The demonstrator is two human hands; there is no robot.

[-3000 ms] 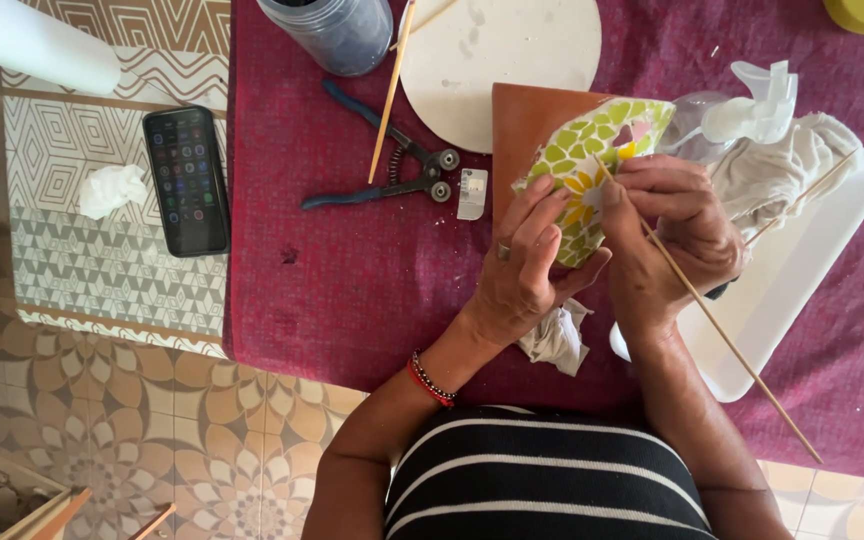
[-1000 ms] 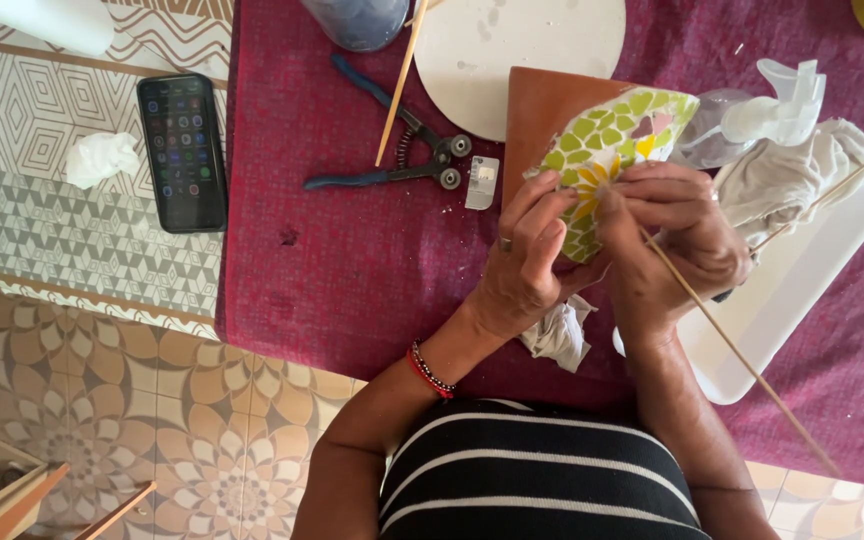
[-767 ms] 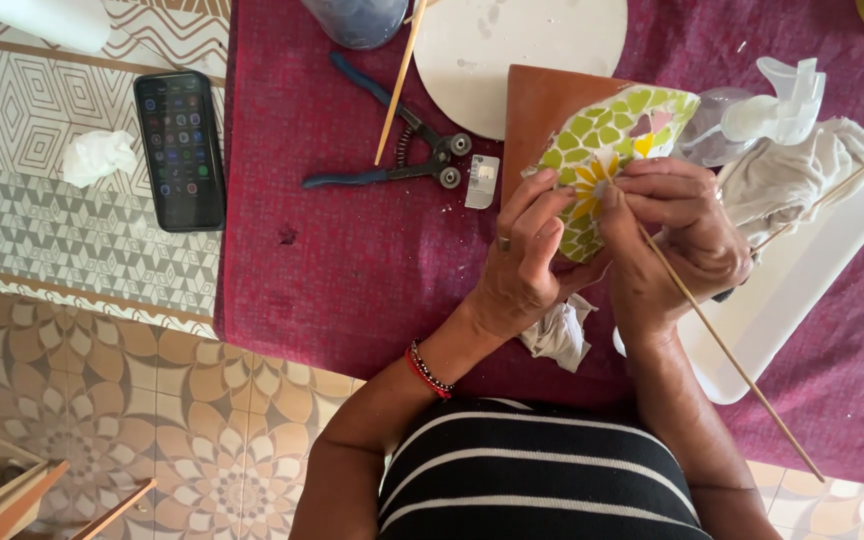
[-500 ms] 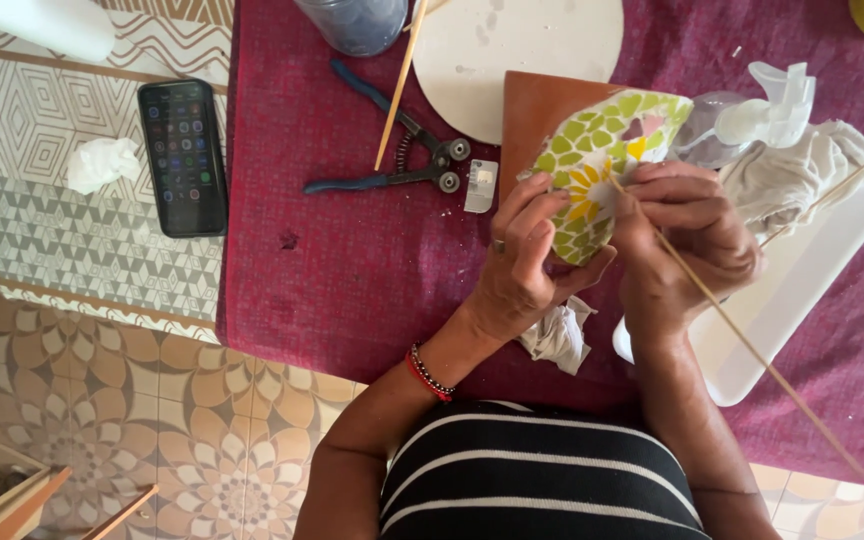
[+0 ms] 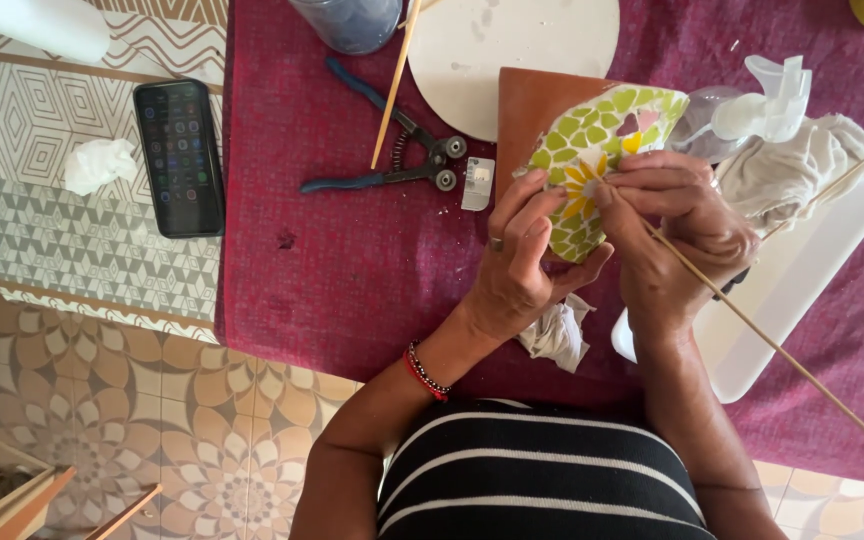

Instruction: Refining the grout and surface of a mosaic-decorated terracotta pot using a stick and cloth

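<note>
Maroon cloth (image 5: 352,260), mosaic piece (image 5: 592,150), stick (image 5: 752,330)

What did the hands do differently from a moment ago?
Very little. The right hand shifted its thin wooden stick slightly against the green mosaic piece, and that piece tilted a touch. The left hand went on gripping the piece from the side. Nothing was picked up or let go. The pliers, phone and white round plate stayed put.
</note>
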